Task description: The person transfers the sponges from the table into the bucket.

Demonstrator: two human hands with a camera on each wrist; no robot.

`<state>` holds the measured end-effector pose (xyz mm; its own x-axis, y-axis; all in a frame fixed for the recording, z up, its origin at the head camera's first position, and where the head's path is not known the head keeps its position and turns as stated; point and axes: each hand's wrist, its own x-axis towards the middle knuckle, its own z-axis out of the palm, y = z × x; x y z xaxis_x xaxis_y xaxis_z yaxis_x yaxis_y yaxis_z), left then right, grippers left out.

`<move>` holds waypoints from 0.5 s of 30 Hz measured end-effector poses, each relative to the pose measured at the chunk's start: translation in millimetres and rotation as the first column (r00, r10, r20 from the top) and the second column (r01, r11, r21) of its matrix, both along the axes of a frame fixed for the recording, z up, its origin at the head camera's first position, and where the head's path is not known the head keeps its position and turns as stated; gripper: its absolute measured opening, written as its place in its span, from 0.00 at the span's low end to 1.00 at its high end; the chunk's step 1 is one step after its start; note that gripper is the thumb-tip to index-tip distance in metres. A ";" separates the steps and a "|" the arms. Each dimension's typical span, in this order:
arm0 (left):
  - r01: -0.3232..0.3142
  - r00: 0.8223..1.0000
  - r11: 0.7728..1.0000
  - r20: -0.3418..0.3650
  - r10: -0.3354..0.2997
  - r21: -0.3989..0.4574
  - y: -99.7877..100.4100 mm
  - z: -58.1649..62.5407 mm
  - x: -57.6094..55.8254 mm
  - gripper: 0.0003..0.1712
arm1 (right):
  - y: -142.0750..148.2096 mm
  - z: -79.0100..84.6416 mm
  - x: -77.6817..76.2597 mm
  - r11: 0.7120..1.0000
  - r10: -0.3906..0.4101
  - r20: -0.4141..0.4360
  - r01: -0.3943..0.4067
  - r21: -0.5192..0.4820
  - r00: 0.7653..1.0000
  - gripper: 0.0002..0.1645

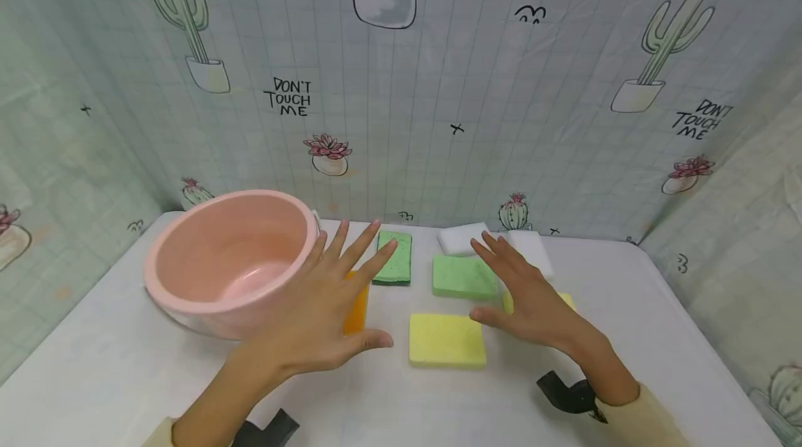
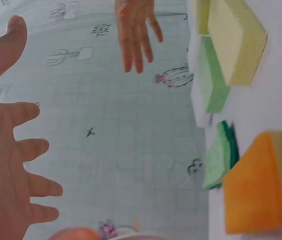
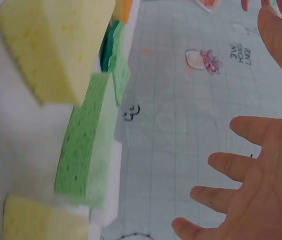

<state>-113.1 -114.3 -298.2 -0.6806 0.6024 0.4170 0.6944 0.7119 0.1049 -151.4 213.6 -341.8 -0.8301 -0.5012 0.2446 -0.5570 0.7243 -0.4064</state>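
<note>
My left hand (image 1: 319, 315) is held over the table with its fingers spread, overlapping the right side of a pink basin (image 1: 216, 323) in the head view. Beneath it an orange sponge (image 1: 357, 311) is partly hidden. To the right, my right hand (image 1: 529, 304) also hovers with spread fingers, partly covering a second yellow sponge (image 1: 567, 299). Between the hands lie a yellow sponge (image 1: 447, 341), a light green sponge (image 1: 464, 277) and a green sponge with a dark green layer (image 1: 395, 259). Both palms are bare in the wrist views.
Two white sponge-like blocks (image 1: 460, 239) lie at the back of the white table (image 1: 388, 405), behind the light green sponge. A cloth (image 1: 438, 85) printed with cacti hangs behind the table and along its sides. Black straps (image 1: 567, 395) show at both wrists.
</note>
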 end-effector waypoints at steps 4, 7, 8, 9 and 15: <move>-0.019 0.999 0.998 -0.045 0.021 0.057 -18.1 8.4 7.5 0.55 | -17.4 -0.4 -0.8 0.998 0.042 0.035 -0.041 -0.038 0.998 0.55; -0.031 0.994 0.994 -0.098 0.041 0.101 -34.3 10.6 10.3 0.54 | -31.0 -1.2 -2.2 0.995 0.087 0.036 -0.085 -0.054 0.996 0.56; -0.034 0.992 0.993 -0.117 0.047 0.111 -39.9 11.0 11.0 0.54 | -35.4 -1.3 -2.2 0.993 0.101 0.036 -0.099 -0.057 0.994 0.56; -0.033 0.990 0.993 -0.133 0.048 0.117 -45.4 11.3 11.2 0.54 | -39.8 -1.3 -2.2 0.992 0.115 0.037 -0.113 -0.060 0.993 0.56; -0.061 0.986 0.986 -0.144 0.084 0.156 -77.9 11.0 13.3 0.53 | -65.3 -4.0 -4.2 0.982 0.170 0.046 -0.166 -0.090 0.984 0.57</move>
<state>-99.8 -192.1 -287.2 -0.6428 0.4764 0.5999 0.6578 0.7446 0.1135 -155.6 148.3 -345.8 -0.7487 -0.6138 0.2504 -0.6439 0.5835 -0.4949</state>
